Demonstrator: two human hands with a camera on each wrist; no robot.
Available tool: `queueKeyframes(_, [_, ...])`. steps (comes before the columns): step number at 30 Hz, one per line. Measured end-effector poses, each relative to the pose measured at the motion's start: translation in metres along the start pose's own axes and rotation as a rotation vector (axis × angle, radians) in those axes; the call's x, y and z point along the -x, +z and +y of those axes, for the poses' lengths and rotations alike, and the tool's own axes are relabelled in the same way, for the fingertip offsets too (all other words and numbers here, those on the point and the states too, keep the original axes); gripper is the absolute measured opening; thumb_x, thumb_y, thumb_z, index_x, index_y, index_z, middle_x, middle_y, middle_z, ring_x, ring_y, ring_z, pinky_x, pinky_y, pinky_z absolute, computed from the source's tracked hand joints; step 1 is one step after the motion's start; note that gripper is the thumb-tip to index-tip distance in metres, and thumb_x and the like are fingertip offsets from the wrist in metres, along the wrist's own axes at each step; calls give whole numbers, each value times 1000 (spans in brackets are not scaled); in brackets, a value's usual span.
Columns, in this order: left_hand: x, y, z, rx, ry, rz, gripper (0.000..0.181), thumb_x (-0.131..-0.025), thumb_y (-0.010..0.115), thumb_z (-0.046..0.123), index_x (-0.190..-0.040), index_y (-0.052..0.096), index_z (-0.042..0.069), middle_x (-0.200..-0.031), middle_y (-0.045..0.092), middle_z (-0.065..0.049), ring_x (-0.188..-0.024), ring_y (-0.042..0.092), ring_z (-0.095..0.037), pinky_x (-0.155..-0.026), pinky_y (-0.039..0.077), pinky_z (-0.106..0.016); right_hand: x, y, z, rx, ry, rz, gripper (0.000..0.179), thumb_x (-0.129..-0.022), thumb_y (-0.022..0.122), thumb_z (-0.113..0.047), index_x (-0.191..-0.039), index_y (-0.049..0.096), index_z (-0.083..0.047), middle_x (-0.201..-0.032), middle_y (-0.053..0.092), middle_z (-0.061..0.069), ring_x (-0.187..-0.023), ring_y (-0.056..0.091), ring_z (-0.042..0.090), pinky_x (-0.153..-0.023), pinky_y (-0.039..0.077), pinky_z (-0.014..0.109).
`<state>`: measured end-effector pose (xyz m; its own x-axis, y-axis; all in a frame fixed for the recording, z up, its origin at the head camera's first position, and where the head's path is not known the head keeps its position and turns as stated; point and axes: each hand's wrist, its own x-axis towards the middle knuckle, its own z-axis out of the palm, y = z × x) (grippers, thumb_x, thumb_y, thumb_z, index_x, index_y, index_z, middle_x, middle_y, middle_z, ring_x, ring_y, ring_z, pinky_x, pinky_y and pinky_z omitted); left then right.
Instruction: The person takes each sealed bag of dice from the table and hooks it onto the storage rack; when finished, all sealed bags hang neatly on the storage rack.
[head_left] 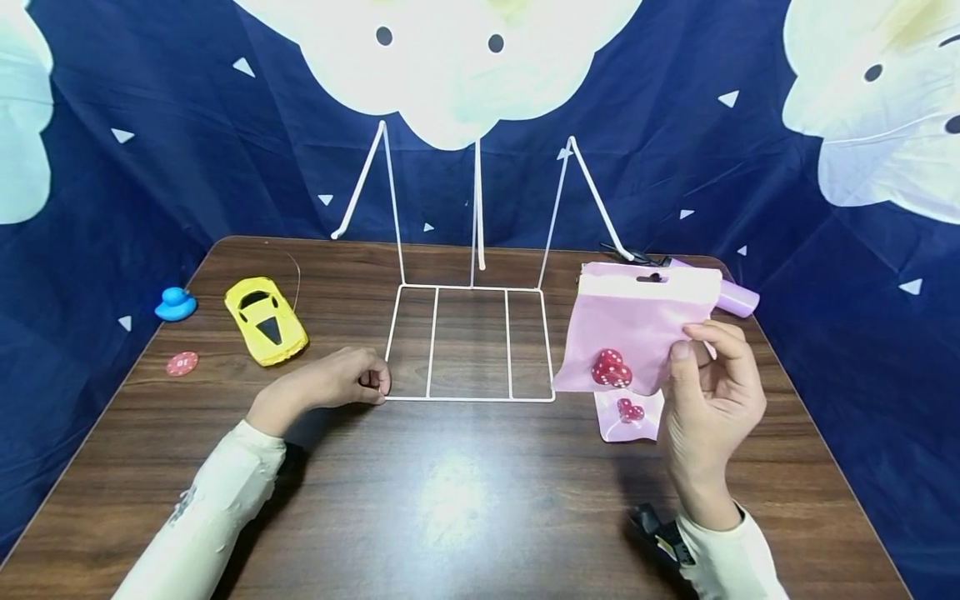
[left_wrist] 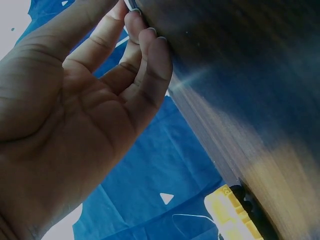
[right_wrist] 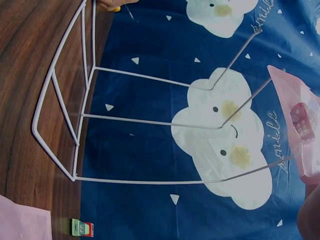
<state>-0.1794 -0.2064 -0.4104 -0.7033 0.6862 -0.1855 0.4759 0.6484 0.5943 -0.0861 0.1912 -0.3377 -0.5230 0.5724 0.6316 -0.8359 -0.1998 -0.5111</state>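
A white wire display rack [head_left: 472,400] with upright rods and three hooked arms stands on the table. At its front left corner my left hand [head_left: 337,379] pinches the base rod between thumb and fingers; in the left wrist view the fingertips are close to the wood. My right hand [head_left: 712,392] holds up a pink pouch [head_left: 630,312] by its right side, to the right of the rack. The pouch has a hang hole at the top, and red dice with white dots [head_left: 611,368] show in its lower part. Behind it, a second pink pouch [head_left: 630,429] with red dice lies partly hidden.
On the left are a yellow toy car [head_left: 266,321], a blue rubber duck [head_left: 176,304] and a red round chip [head_left: 182,363]. A purple cylinder [head_left: 738,298] lies at the back right. The right wrist view shows a small green and red object [right_wrist: 82,228] near the rack.
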Motion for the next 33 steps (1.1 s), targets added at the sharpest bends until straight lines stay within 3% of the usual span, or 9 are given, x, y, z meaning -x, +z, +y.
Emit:
queueKeyframes(9, [1,-2,1,0,-6,0,16,-91,82,4,-85,70,13,-79,60,7,-73,53,-8,-68,46,-29,2,5,3,42,-37,-2,18,-87,74,18,-100,64,27,-97,64,20,-94,60,23,-80,55,22])
queueKeyframes(16, [2,-1,-1,9,-1,-1,15,-91,82,4,-85,71,13,-79,60,7,-73,53,-8,-68,46,-28,4,5,5,41,-15,-19,17,-87,72,19,-101,64,27,-98,65,19,-96,61,24,-85,56,23])
queueKeyframes(28, [2,0,-2,1,13,11,16,-90,82,3,-85,71,13,-78,59,8,-73,53,-7,-67,46,-28,11,10,12,7,-6,-18,19,-88,75,18,-102,64,27,-99,64,19,-92,57,22,-72,52,19])
queueKeyframes(33, [2,1,-3,4,17,16,15,-91,82,4,-86,71,13,-80,60,8,-74,53,-7,-68,47,-28,13,14,13,19,11,-40,17,-89,71,20,-103,64,27,-100,63,19,-93,58,22,-73,53,19])
